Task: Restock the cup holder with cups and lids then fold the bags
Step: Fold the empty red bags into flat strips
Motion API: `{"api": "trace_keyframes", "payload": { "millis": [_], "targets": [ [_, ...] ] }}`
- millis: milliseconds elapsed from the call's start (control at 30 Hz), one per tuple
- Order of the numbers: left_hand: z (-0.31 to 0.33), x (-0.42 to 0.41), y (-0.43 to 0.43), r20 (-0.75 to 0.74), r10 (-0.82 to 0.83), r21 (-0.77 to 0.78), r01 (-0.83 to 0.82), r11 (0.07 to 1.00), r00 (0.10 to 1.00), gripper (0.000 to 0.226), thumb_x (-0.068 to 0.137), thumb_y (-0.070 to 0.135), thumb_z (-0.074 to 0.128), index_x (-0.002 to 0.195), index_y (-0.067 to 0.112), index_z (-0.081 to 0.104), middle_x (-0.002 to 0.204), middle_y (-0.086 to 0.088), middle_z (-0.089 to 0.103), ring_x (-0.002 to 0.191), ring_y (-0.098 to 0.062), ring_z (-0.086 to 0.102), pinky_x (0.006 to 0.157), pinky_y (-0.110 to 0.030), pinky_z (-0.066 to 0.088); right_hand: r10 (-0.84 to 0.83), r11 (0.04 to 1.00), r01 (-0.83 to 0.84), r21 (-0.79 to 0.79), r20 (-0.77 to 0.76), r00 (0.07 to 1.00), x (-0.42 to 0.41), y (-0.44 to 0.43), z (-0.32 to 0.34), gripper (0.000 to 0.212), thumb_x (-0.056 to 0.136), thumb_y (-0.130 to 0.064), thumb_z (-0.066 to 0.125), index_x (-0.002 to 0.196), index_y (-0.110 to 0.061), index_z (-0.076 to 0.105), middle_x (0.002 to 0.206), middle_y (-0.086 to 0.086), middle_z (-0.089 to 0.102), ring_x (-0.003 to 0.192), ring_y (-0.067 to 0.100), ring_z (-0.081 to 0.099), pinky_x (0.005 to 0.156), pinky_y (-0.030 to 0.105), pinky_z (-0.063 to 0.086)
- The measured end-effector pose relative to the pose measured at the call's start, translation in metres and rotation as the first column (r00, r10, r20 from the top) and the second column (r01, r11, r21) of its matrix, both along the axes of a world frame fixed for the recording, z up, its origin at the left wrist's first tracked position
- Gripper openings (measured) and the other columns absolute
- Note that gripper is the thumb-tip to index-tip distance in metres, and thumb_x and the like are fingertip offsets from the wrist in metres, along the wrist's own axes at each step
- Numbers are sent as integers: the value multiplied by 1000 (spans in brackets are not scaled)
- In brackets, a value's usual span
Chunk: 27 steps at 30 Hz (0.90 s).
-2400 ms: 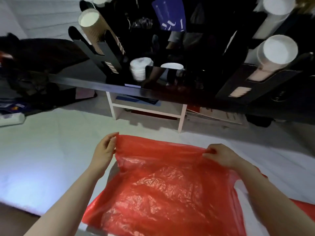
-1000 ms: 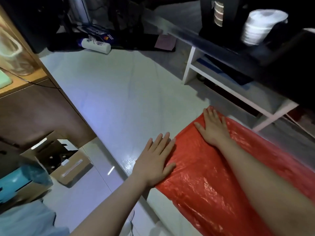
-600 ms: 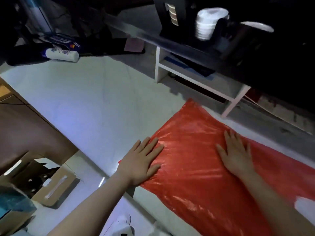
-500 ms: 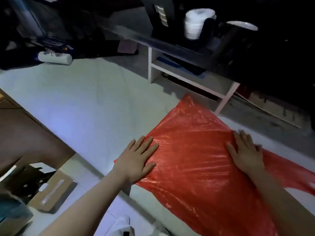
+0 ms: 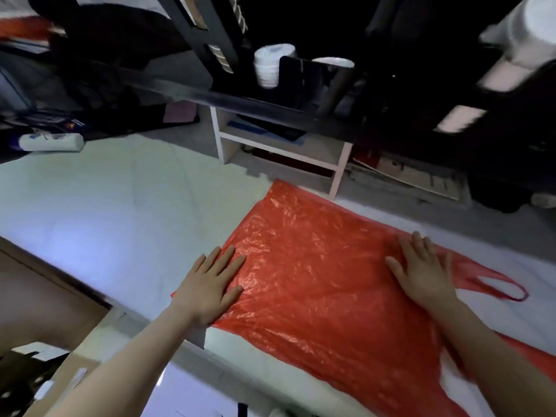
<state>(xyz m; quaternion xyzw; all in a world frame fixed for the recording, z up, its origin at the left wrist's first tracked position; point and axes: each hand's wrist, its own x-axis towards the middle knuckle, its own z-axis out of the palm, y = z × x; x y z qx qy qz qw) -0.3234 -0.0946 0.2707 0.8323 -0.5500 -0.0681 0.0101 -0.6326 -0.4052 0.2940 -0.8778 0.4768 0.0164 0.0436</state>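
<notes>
A red plastic bag (image 5: 319, 275) lies spread flat on the white table (image 5: 120, 212), its handle loop (image 5: 508, 285) trailing off to the right. My left hand (image 5: 210, 285) presses flat on the bag's left edge, fingers straight. My right hand (image 5: 421, 269) lies flat on the bag near the handle end, fingers spread. Behind the table stands the black cup holder (image 5: 216, 34) with a stack of white lids (image 5: 272, 66) and white cups (image 5: 529, 34) at the upper right.
A white shelf unit (image 5: 279, 145) stands under the black ledge behind the table. A white tube (image 5: 51, 142) lies at the far left. Cardboard boxes (image 5: 39, 383) sit on the floor at lower left, past the table's front edge.
My right hand slid to the right across the bag toward the handles, smoothing it. My left hand stayed pressed on the left edge. The camera swung back to the right.
</notes>
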Motion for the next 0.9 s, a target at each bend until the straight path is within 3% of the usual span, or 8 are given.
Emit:
{"api": "trace_keyframes", "payload": {
  "millis": [133,267,433,533,567,700,800,900],
  "targets": [
    [1,-1,-2,5,8,15,-8,1000,1000,78,77,74,-6,146,37,-13,151,11,-20,147,-21,-6,118,-39,0,-102,993,102,64,-7,995,-19,7,-2,73,93,-62,23,153,-21,15,161,7,6,147,26,3,116,55,9],
    [0,1,-2,-10,1,6,-1,1000,1000,80,74,78,-10,144,38,-15,154,11,-15,148,-20,-5,118,-40,1,36,997,-51,62,222,974,-12,37,37,67,95,-53,38,150,-17,26,157,9,23,144,27,21,115,42,17],
    [1,1,-1,-15,5,4,-5,1000,1000,90,70,80,-10,147,34,-9,159,7,-6,148,-20,-4,119,-40,4,7,929,-153,338,395,919,-47,110,81,62,84,-64,35,137,-36,48,133,-18,50,122,8,49,96,22,34],
    [6,3,-4,-19,3,11,-3,1000,1000,88,73,73,-5,150,31,-4,160,4,-5,148,-21,-3,118,-41,4,-194,942,5,336,533,824,-87,152,77,27,96,-28,52,115,-45,59,114,-23,61,94,-7,58,78,11,39],
    [7,2,-5,-17,-5,21,6,1000,1000,85,76,70,-3,151,30,-4,160,4,-5,148,-21,-4,118,-41,4,-281,940,98,327,580,765,-104,165,71,39,94,-11,53,105,-48,60,107,-24,62,88,-10,58,72,9,39],
    [9,-2,-3,-41,-12,22,12,1000,999,77,83,62,9,152,28,0,161,1,-2,148,-23,-2,118,-43,6,-508,859,343,379,560,654,-161,207,49,66,78,17,42,94,-44,64,109,-20,61,104,5,53,81,22,39],
    [7,1,-2,-26,-19,14,19,1000,999,70,91,62,7,152,29,0,161,0,-2,148,-23,-1,118,-44,7,-489,862,302,408,506,711,-172,222,35,56,81,13,54,107,-36,61,121,-14,56,109,10,51,89,30,44],
    [5,2,-2,-46,-24,5,24,1000,999,66,95,59,17,152,30,1,161,1,-1,148,-23,-1,118,-45,7,-460,883,295,365,550,697,-163,224,28,51,77,7,65,111,-31,59,109,-12,59,92,6,57,74,22,45]
  ]
}}
